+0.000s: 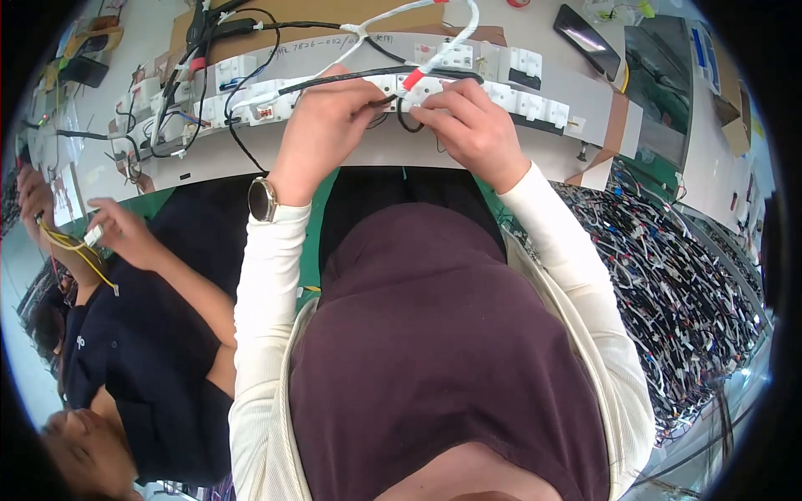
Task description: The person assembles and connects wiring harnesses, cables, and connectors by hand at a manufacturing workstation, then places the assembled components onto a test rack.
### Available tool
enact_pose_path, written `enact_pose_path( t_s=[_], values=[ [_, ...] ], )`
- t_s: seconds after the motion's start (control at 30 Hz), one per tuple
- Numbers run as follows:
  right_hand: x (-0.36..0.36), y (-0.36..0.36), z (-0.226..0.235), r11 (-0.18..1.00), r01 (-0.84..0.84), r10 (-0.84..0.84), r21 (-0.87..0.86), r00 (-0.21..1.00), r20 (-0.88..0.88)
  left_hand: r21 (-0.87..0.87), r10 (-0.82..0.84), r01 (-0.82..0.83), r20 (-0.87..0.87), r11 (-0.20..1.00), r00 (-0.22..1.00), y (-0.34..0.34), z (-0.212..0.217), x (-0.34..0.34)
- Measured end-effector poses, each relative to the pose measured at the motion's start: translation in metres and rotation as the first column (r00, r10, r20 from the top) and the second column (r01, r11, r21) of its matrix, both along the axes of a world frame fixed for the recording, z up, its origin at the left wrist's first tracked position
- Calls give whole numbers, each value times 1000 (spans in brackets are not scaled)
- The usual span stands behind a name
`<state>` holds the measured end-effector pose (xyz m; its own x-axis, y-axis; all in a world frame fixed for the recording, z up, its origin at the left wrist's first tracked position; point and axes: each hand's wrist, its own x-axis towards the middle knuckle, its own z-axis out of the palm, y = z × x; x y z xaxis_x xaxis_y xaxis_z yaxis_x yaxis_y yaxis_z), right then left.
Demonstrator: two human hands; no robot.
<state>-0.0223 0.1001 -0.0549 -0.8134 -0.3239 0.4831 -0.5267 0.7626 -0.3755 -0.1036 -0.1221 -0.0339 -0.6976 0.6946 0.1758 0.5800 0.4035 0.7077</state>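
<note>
In front of me, a row of white connector blocks (532, 106) runs along a fixture board (593, 104). A black sleeved cable (351, 77) lies across it, and a white sleeved cable (464, 33) with a red tape band (413, 78) arches above. My left hand (327, 121) is closed, its fingertips pinching a thin black cable (400, 115) beneath the red band. My right hand (473, 129) is closed too, thumb and forefinger pressed together at the small loop of that same thin cable. The fingertips partly cover the cable's end.
A black smartphone (587, 42) lies at the back right. Black cables with connectors (200, 63) spread over the board's left part. At left, a co-worker's hand (121, 232) holds a white connector with yellow wires (67, 242). A large heap of cables (660, 292) lies right of me.
</note>
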Motion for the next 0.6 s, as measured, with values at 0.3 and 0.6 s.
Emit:
enact_pose_path(
  t_s=[0.3,0.6],
  values=[
    [-6,0,-11,1000,-23,22,-11,995,-101,-265,-38,61,91,962,995,17,20,-8],
    [7,-5,-22,974,146,-159,-173,985,-66,-351,-7,54,134,935,991,19,24,-8]
  ],
)
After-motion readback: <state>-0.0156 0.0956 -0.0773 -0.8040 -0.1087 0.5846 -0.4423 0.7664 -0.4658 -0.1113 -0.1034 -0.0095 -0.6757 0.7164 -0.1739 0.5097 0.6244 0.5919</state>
